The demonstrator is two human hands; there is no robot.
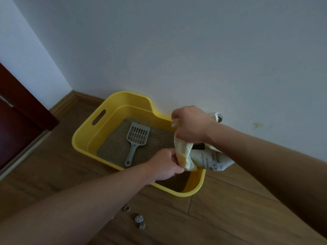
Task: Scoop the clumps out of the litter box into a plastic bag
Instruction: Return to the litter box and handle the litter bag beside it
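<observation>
While the yellow litter box (83,137) sits on the wooden floor (221,209) against the white wall (177,50), both hands hold a printed white-and-yellow plastic bag (208,159) above its right end. The right hand (191,124) grips the bag's upper part in a closed fist. The left hand (163,164) has its fingers curled round the bag's lower yellow edge, just over the near rim. The bag is crumpled; its mouth seems to lie between the hands, though they hide it. A grey slotted scoop (137,138) lies flat on the litter inside the box, handle toward the near rim, touched by neither hand. Three small clumps (126,208) lie on the floor in front of the box. A dark red door (19,110) stands at the left.
</observation>
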